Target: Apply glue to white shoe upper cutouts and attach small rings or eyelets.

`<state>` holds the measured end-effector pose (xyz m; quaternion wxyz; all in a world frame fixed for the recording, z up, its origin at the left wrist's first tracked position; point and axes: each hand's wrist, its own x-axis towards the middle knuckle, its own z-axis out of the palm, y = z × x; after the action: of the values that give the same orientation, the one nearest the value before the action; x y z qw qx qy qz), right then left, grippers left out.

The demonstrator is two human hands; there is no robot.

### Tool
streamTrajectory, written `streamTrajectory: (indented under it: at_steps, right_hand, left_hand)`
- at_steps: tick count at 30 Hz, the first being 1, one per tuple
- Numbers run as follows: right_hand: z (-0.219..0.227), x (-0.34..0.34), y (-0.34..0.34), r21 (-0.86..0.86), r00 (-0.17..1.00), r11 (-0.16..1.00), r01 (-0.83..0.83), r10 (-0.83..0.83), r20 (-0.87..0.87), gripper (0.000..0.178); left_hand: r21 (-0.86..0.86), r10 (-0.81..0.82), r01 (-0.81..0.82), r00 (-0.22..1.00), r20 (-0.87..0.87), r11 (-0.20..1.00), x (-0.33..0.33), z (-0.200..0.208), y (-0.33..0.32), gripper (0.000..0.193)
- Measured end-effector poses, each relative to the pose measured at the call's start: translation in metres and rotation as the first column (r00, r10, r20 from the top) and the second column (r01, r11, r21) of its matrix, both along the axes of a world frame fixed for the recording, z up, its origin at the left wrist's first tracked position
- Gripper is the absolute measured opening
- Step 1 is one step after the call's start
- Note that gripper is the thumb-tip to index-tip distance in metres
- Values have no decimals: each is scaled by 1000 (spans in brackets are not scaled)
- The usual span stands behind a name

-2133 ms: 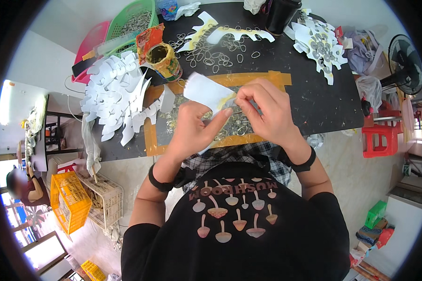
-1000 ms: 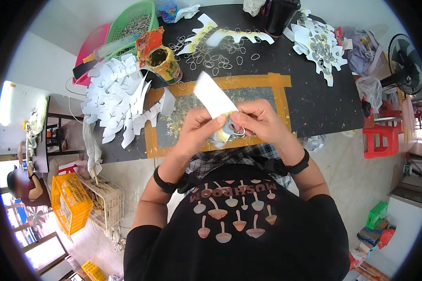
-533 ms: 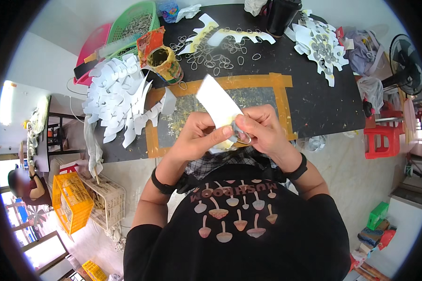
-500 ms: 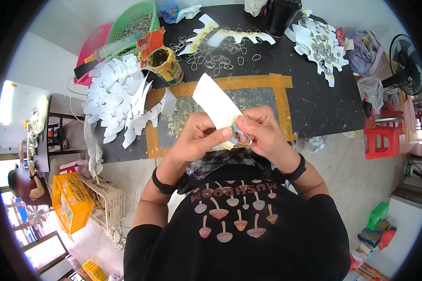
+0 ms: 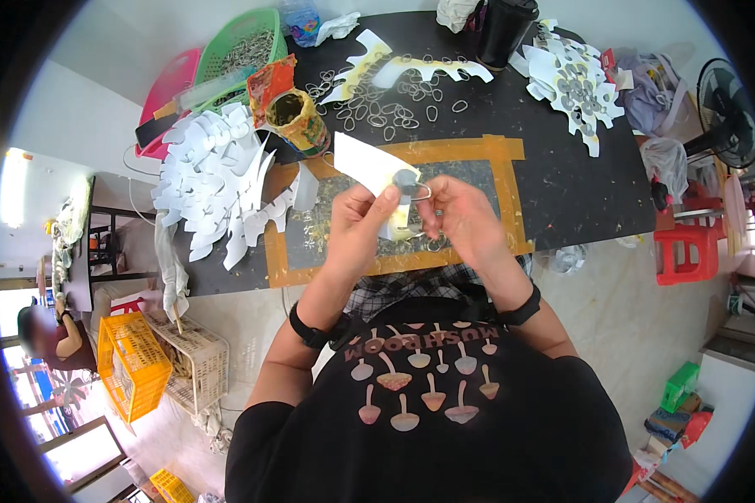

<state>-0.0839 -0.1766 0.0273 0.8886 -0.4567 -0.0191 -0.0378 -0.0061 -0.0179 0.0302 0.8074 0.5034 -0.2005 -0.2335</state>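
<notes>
My left hand (image 5: 358, 228) is closed on a white cut sheet piece (image 5: 365, 161), thumb on top near a yellowish stained edge. A grey tab (image 5: 405, 178) sits on the piece, with an oval metal ring (image 5: 422, 194) at its end. My right hand (image 5: 466, 220) has its fingers curled at that ring, pinching its outer side; the fingertips partly hide the contact. Both hands are above a taped, glue-spotted work area (image 5: 503, 180). Beyond them, several loose metal rings (image 5: 377, 109) lie around white pieces with yellow edges (image 5: 432, 67).
Left of the work area are a heap of white pieces (image 5: 201, 168) and an open, smeared tin (image 5: 298, 126). Behind stand a green basket of rings (image 5: 243, 50) and a black tumbler (image 5: 507, 33). Finished-looking white pieces with grey tabs (image 5: 575, 88) lie far right, near a fan (image 5: 726, 113).
The white piece has turned and shifted left, its grey tab now showing. My right hand has drawn slightly away from my left, its fingers at the ring.
</notes>
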Motion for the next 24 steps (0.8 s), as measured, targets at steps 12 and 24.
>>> streamTrajectory:
  at_steps: [12, 24]
  right_hand:
    - [46, -4, -12, -595, 978, 780, 191, -104, 179, 16]
    - [33, 6, -1, -742, 863, 444, 502, -307, 401, 16]
  left_hand:
    - [-243, -311, 327, 945, 101, 913, 10, 16, 27, 92]
    - [353, -69, -25, 966, 250, 935, 8, 14, 24, 19]
